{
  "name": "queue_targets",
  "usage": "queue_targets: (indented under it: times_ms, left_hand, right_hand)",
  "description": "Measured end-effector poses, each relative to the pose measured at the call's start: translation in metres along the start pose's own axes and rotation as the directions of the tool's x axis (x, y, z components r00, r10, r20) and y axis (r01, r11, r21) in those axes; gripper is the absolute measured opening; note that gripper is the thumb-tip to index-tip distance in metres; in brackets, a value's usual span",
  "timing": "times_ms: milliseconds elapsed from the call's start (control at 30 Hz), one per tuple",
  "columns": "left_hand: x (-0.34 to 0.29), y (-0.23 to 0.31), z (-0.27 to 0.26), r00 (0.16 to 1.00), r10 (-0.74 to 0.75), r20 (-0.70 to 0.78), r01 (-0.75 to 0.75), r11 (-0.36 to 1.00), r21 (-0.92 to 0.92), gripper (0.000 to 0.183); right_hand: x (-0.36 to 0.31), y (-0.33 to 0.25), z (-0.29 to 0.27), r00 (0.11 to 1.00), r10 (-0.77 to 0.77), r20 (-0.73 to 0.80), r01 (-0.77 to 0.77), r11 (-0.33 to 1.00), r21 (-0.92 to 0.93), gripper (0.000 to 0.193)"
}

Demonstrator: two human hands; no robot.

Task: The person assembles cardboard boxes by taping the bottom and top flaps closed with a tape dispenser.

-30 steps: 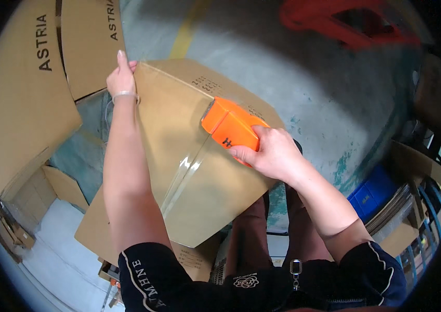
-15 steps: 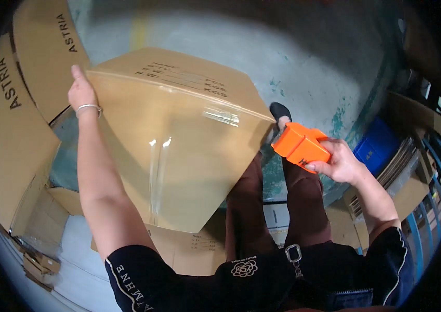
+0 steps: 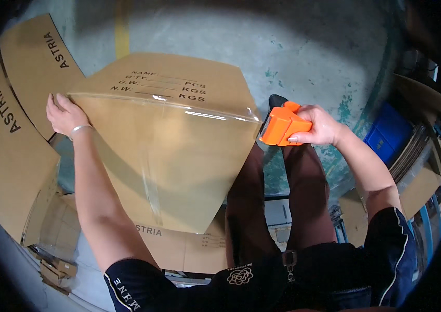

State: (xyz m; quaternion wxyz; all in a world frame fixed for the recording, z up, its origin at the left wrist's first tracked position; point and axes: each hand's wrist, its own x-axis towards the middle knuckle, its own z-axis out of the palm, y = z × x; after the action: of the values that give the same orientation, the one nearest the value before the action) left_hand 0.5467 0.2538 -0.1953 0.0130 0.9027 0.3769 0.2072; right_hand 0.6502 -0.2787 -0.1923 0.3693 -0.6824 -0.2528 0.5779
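Note:
A large brown cardboard box (image 3: 179, 171) stands tilted in front of me, one flat face turned up and a printed side beyond it. My left hand (image 3: 67, 115) rests against its far left corner, fingers stretched out and apart. My right hand (image 3: 320, 126) is closed around an orange tape dispenser (image 3: 286, 125), whose front end is at the box's right corner. A shiny strip of clear tape (image 3: 210, 113) runs along the far top edge towards the dispenser. Another clear tape strip (image 3: 150, 190) lies down the middle of the near face.
Large printed cartons (image 3: 33, 67) stand close on the left. A blue bin (image 3: 384, 134) and stacked flat cardboard (image 3: 410, 156) are at the right, near blue bars (image 3: 428, 234). Another carton (image 3: 199, 252) lies below the box. My legs are beside the box on its right.
The tape dispenser has moved left and up to the box's corner, and tape now stretches along the far edge. My left hand has shifted slightly down and left, its fingers more spread.

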Motion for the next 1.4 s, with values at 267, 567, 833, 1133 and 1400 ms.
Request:
queue_targets:
  times_ms: [267, 567, 833, 1133, 1400]
  left_hand:
    - [-0.168, 0.2, -0.069, 0.344, 0.919, 0.195, -0.697, 0.388, -0.602, 0.041]
    - [-0.181, 0.243, -0.028, 0.191, 0.963, 0.191, -0.709, 0.27, -0.651, 0.022]
    - [-0.169, 0.284, -0.025, 0.033, 0.453, 0.891, -0.494, 0.782, -0.38, 0.04]
    - [-0.11, 0.272, 0.003, 0.283, 0.445, 0.849, -0.645, 0.744, -0.175, 0.049]
    - [0.032, -0.009, 0.003, 0.98, -0.066, 0.188, -0.032, 0.88, 0.474, 0.058]
  right_hand:
    - [0.03, 0.093, 0.018, 0.986, -0.128, -0.108, 0.135, 0.989, 0.061, 0.037]
    - [0.016, 0.013, 0.024, 0.966, 0.164, -0.2, -0.204, 0.958, -0.201, 0.049]
    - [-0.032, 0.052, 0.028, 0.726, 0.523, -0.447, -0.682, 0.63, -0.372, 0.055]
    - [-0.057, 0.038, 0.051, 0.576, 0.654, -0.491, -0.577, 0.75, 0.322, 0.051]
    - [0.04, -0.041, 0.108, 0.498, 0.563, -0.659, 0.342, 0.571, 0.746, 0.038]
